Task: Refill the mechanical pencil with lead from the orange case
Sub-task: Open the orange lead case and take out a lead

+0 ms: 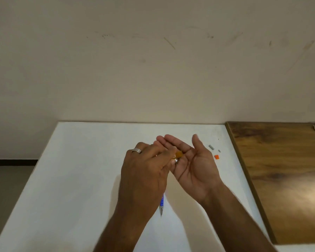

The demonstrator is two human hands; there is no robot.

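Tipping lead out of the orange case into a cupped palm

Over the white desk (pixel 80 179), the right hand (pixel 193 168) lay spread, palm up as a catcher; the left hand (pixel 145 171) pinched the orange case (pixel 179 154) tilted over it. The pencil (pixel 161 206) waited near, partly under the left wrist, with its small removed parts (pixel 211 147) and an orange cap (pixel 216 157) parked just right.

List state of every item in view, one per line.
Left hand: knuckles up, pinching the orange case.
Orange case: tipped over the right palm, mostly hidden.
Right hand: palm up, open, cupped.
Pencil: lying on the white table, partly hidden.
Orange cap: off, on the table.
Metal sleeve: loose on the table.
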